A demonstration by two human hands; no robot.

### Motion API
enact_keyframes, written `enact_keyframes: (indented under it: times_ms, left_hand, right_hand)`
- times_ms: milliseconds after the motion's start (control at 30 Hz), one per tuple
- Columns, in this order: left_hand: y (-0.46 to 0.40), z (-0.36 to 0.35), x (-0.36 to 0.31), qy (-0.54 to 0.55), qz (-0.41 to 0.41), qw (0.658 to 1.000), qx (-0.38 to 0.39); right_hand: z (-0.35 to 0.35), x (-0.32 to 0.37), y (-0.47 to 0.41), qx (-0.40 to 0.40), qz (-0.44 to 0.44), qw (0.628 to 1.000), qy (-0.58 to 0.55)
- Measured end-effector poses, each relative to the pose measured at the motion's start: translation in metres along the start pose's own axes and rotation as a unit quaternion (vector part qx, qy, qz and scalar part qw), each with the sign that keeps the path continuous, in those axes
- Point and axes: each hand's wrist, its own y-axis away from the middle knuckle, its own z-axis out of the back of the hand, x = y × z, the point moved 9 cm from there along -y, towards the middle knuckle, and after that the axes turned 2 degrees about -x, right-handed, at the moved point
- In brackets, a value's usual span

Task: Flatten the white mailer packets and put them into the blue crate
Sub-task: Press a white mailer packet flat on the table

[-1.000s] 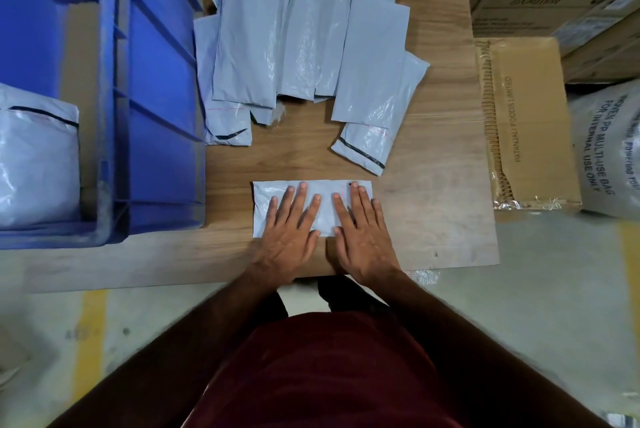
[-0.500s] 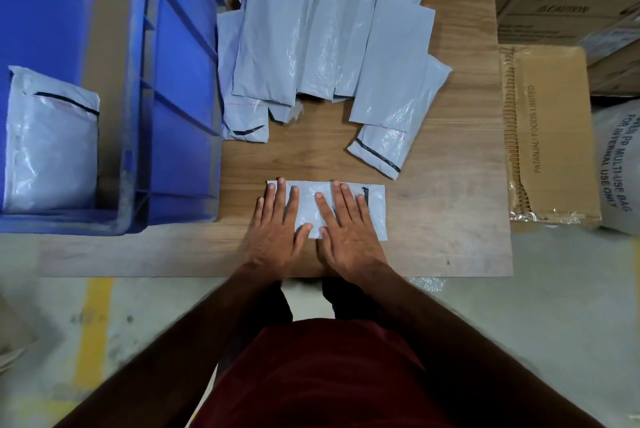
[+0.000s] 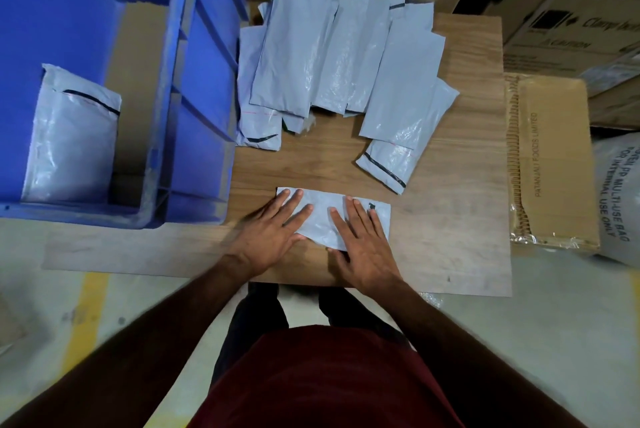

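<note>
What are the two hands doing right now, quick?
Left hand: open, fingers straight, pressing flat on the white mailer packet.
Right hand: open, fingers straight, pressing flat on the same packet.

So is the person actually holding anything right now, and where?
Nothing is gripped. The left hand and right hand press flat on one white mailer packet, one toward each end.

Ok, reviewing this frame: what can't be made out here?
All in the head view:
- How many packets are in the pile: they overlap, and the far ends blur.
- The blue crate: cut off by the left and top edges, so only one packet inside shows.
- The packet being flattened: partly covered by the left hand and right hand.
</note>
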Motion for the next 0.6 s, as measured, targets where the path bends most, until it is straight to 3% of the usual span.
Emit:
enact_keyframes:
  times_ms: [200,600]
  left_hand:
    - [0.003,0.025,-0.004,0.011,0.015,1.0,0.012]
    - [-0.008,0.192,-0.008,-0.06,0.068,0.979,-0.182]
  right_hand:
    - [0.02,0.001,-0.004,-0.019,-0.027,0.999,-0.01]
    - [0.163,0.033,-0.022,-0.179,0.022,0.984,0.001]
